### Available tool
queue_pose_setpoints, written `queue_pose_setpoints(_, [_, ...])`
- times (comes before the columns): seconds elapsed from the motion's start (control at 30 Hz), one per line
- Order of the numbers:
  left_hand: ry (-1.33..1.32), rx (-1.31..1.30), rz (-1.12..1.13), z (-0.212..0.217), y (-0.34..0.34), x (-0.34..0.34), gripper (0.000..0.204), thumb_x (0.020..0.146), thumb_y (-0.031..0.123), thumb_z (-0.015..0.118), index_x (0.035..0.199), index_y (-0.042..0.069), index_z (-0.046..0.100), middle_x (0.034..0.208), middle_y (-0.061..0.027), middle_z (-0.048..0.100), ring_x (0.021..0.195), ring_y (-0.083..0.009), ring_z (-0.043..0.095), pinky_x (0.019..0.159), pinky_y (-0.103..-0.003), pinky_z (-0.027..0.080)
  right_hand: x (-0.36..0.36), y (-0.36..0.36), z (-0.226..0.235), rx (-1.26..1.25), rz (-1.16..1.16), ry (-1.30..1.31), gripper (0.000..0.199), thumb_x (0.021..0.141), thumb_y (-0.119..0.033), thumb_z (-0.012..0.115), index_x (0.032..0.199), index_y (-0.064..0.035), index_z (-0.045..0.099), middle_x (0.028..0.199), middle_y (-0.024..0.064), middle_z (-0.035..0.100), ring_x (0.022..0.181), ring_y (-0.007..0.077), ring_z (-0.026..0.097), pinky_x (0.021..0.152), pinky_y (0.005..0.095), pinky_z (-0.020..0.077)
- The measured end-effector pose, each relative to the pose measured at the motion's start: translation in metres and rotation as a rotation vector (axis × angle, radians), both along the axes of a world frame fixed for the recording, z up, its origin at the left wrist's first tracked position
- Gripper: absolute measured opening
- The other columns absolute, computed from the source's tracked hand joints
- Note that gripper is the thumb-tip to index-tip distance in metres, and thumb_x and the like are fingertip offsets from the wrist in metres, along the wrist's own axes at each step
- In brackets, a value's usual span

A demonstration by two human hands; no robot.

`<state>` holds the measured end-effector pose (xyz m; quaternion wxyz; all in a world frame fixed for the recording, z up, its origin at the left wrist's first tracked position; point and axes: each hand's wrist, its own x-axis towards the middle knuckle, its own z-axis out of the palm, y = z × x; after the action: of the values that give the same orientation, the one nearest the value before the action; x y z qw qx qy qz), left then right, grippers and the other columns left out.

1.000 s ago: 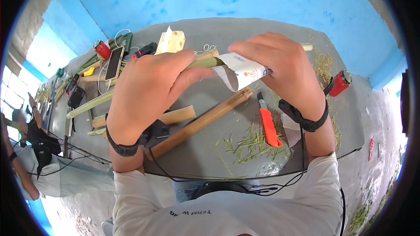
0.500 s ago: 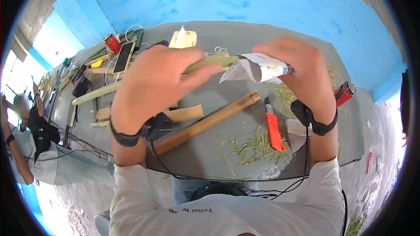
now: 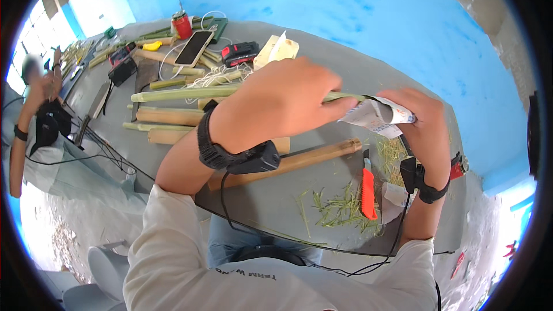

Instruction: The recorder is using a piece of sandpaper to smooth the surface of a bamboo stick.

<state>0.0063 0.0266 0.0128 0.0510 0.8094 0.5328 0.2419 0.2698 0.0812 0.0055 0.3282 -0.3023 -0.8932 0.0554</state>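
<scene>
My left hand [image 3: 282,103] grips a long green bamboo strip [image 3: 178,93] that runs left across the grey table [image 3: 271,207]. My right hand [image 3: 423,129] holds a folded sheet of white sandpaper [image 3: 374,116] wrapped around the strip's right end. Both wrists wear black straps with cables. Beneath my hands lies a thick tan bamboo pole [image 3: 299,161]. An orange utility knife [image 3: 367,187] rests on the table near my right wrist, among green shavings [image 3: 340,207].
Several cut bamboo pieces [image 3: 167,118] lie at the left. A phone [image 3: 194,48], a red can [image 3: 183,24], a black-and-red battery pack [image 3: 241,53] and string sit farther back. Another person [image 3: 34,115] stands at the far left. A blue wall lies behind.
The view has swung right and closer. Both hands still hold the strip and sandpaper; my right hand has shifted right along the strip's end.
</scene>
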Motion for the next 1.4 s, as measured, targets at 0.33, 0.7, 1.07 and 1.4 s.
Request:
queue_pose_setpoints(0.33, [-0.008, -0.116, -0.003, 0.010, -0.003, -0.008, 0.049, 0.100, 0.049, 0.061, 0.094, 0.002, 0.073, 0.075, -0.0201, 0.066, 0.069, -0.0399, 0.063, 0.066, -0.047, 0.050, 0.013, 0.008, 0.004, -0.090, -0.007, -0.002, 0.040, 0.073, 0.007, 0.075, 0.111, -0.0047, 0.074, 0.097, 0.0128, 0.074, 0.082, 0.0302, 0.069, 0.075, 0.0313, 0.0534])
queue_pose_setpoints(0.7, [-0.097, 0.074, -0.216, -0.008, 0.009, -0.018, 0.038, 0.097, 0.043, 0.068, 0.103, 0.006, 0.074, 0.072, -0.0183, 0.062, 0.063, -0.0343, 0.058, 0.060, -0.043, 0.045, 0.014, -0.001, 0.009, -0.032, -0.060, -0.030, 0.044, 0.072, 0.010, 0.073, 0.114, -0.0061, 0.075, 0.097, 0.0120, 0.075, 0.081, 0.0271, 0.069, 0.075, 0.0297, 0.0532])
queue_pose_setpoints(1.07, [-0.094, 0.139, -0.233, -0.008, 0.011, -0.021, 0.043, 0.097, 0.046, 0.068, 0.101, 0.003, 0.072, 0.079, -0.0201, 0.063, 0.069, -0.0363, 0.059, 0.063, -0.044, 0.045, 0.015, 0.002, 0.007, 0.055, 0.009, -0.005, 0.046, 0.071, 0.010, 0.076, 0.114, -0.0074, 0.075, 0.101, 0.0115, 0.076, 0.088, 0.0252, 0.072, 0.081, 0.0305, 0.0556])
queue_pose_setpoints(1.4, [-0.083, 0.094, -0.216, -0.005, 0.004, -0.022, 0.047, 0.096, 0.048, 0.069, 0.100, 0.002, 0.072, 0.077, -0.0191, 0.062, 0.068, -0.0359, 0.057, 0.062, -0.044, 0.043, 0.015, 0.001, 0.003, 0.023, -0.064, -0.030, 0.042, 0.071, 0.006, 0.077, 0.112, -0.0052, 0.075, 0.097, 0.0128, 0.075, 0.085, 0.0288, 0.071, 0.077, 0.0320, 0.0537])
